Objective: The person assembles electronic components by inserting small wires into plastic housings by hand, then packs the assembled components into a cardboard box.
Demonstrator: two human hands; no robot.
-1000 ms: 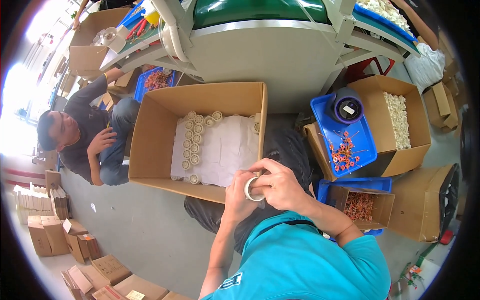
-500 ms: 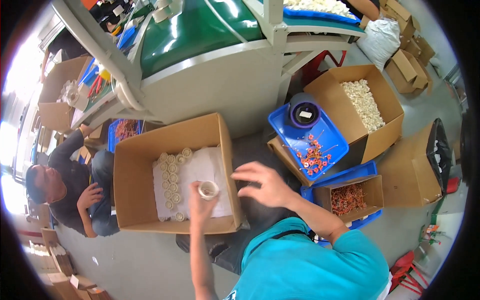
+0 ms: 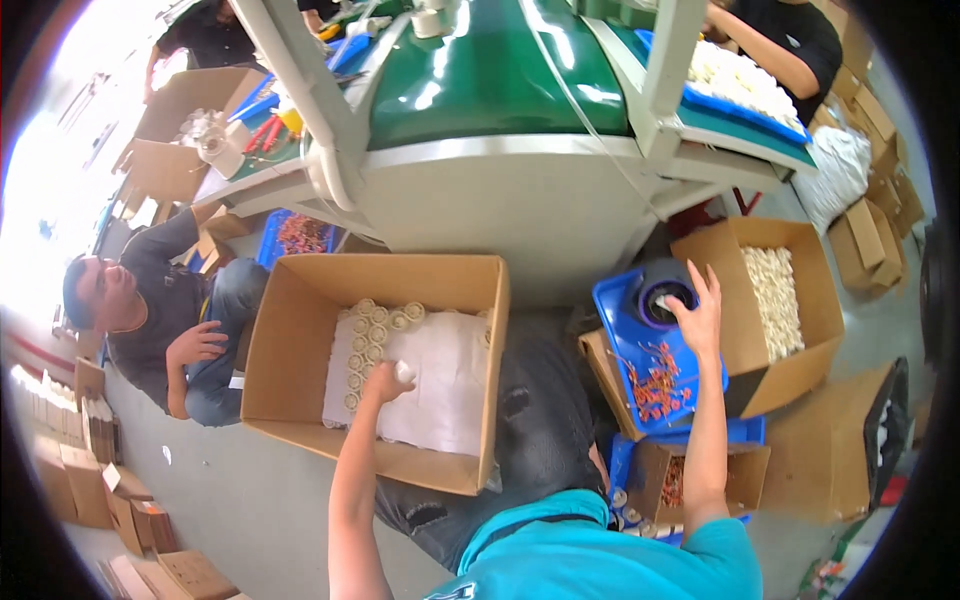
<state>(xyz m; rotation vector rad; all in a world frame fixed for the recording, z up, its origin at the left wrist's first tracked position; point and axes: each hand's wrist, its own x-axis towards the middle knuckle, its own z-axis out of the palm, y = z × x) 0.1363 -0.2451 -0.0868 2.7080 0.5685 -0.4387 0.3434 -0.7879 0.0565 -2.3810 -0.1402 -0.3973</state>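
Note:
My left hand is closed around a small white cup-shaped part, low inside a large open cardboard box. Beside it, rows of similar round off-white parts stand on a white sheet lining the box bottom. Off to the right, my right hand has its fingers apart, with the thumb at the rim of a dark round machine-like container. That container sits in a blue tray with a loose pile of red-and-orange wired pieces.
A cardboard box of small cream pieces stands right of the tray. Below the tray, a smaller box holds red wired pieces. A green conveyor crosses ahead. Another person sits at the left, close to the large box.
My right hand has gone from beside the large box to the dark container on the right. My left hand has lowered and turned the white part near the rows. The view has shifted.

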